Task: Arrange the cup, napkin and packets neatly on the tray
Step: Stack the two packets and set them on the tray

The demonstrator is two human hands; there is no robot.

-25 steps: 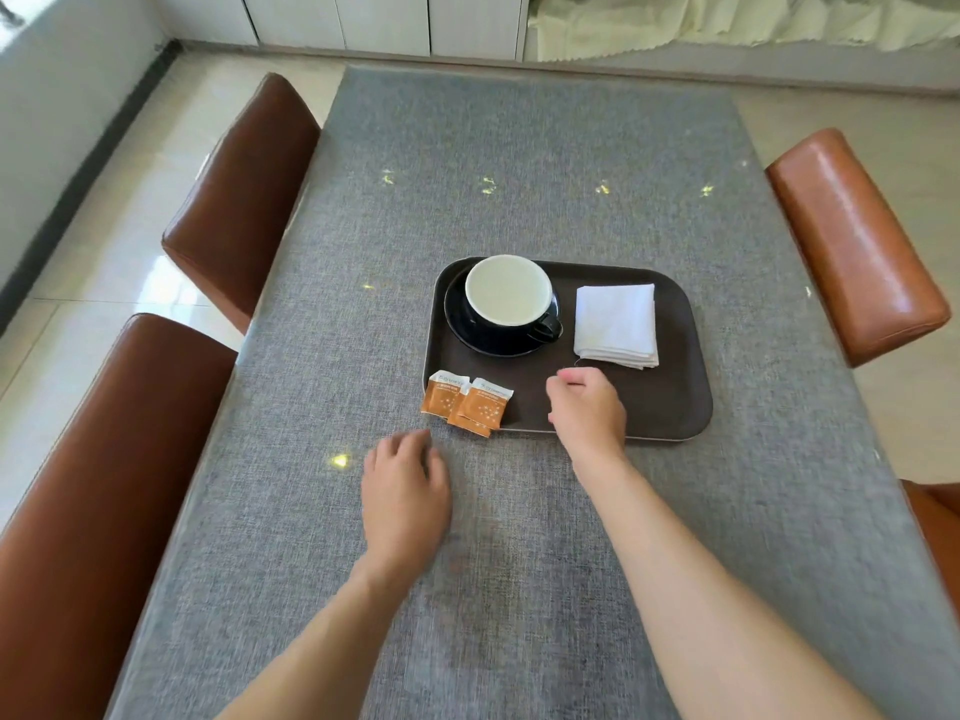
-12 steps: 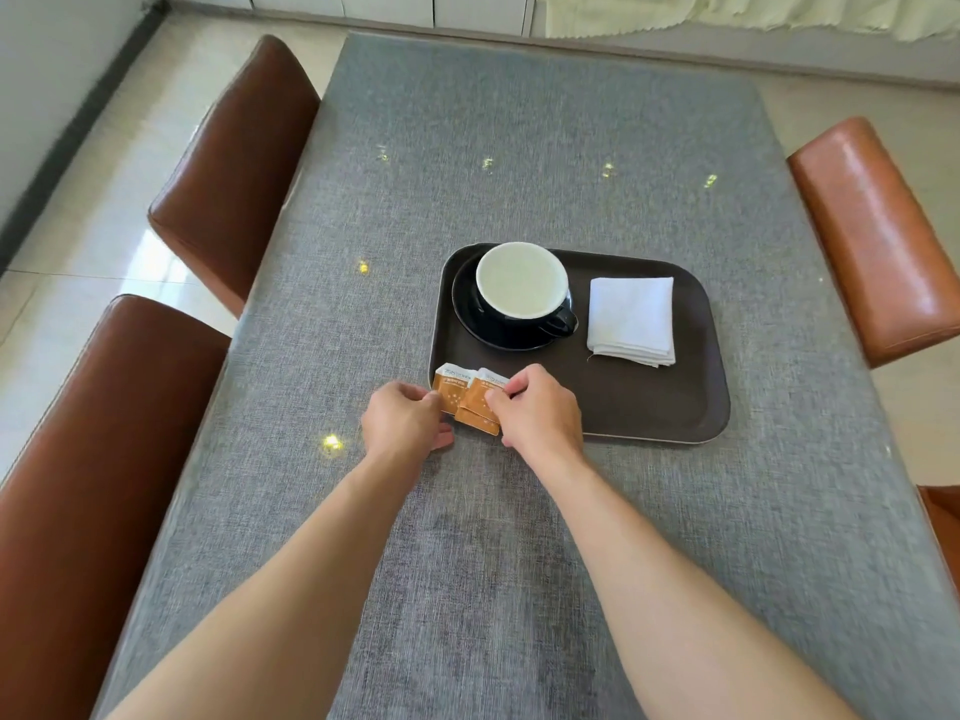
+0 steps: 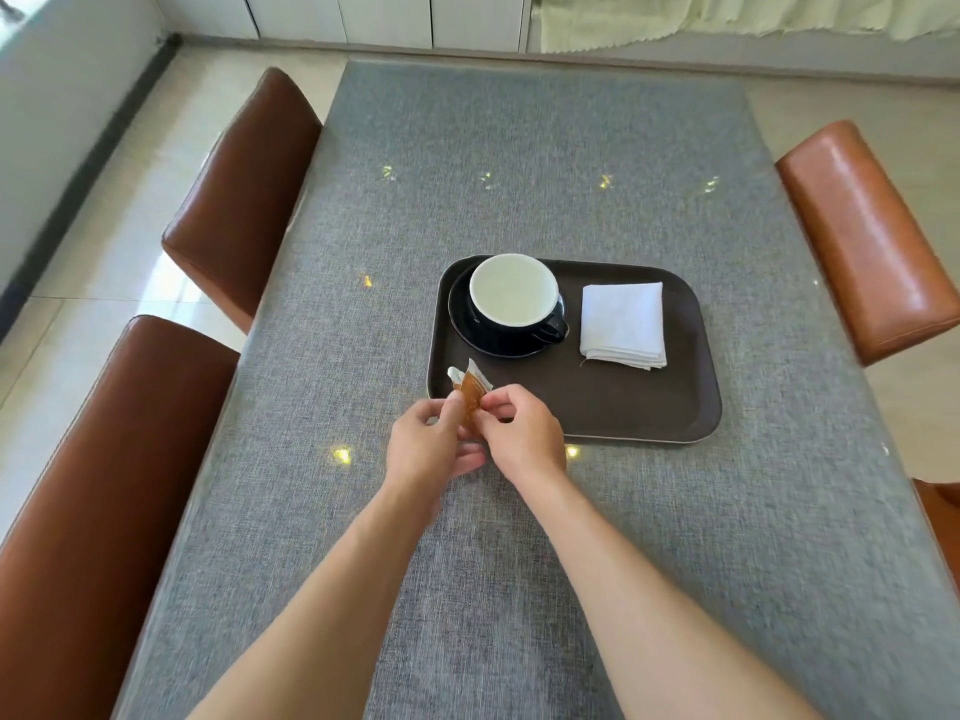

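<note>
A dark brown tray [image 3: 623, 407] lies on the grey table. On its far left a black cup with a white inside [image 3: 514, 298] stands on a black saucer [image 3: 467, 330]. To the cup's right a folded white napkin [image 3: 623, 324] rests on the tray. Two orange packets [image 3: 471, 392] are lifted off the table and held upright together, just off the tray's near-left corner. My left hand [image 3: 431, 444] and my right hand [image 3: 519, 433] both pinch them from either side; their lower halves are hidden by my fingers.
Two brown leather chairs [image 3: 239, 200] [image 3: 104, 485] stand along the table's left side, and an orange-brown one [image 3: 872, 241] at the right. The grey cloth-covered table [image 3: 519, 148] stretches far beyond the tray. Another chair edge [image 3: 940, 517] shows at the near right.
Both hands closed in on the packets at the tray's near-left corner and lifted them off the table, stood up on edge between my fingers. Cup and napkin stayed put.
</note>
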